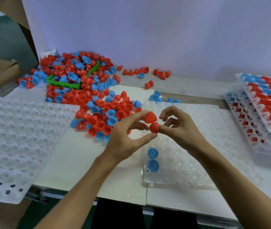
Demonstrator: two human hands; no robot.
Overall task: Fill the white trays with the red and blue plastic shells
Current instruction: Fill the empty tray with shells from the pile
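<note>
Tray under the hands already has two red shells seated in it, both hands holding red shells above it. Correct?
Not quite. The head view shows the two shells seated in the tray are blue, not red. The rest holds: the left hand and right hand hold red shells above it.

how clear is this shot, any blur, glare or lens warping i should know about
Head view: even, soft light with faint shadows; wide-angle bowing bends the table edge; the filled tray stack at right is smeared; left hand, right hand and their red shells stay fairly sharp; the clear tray shows little glare.
</note>
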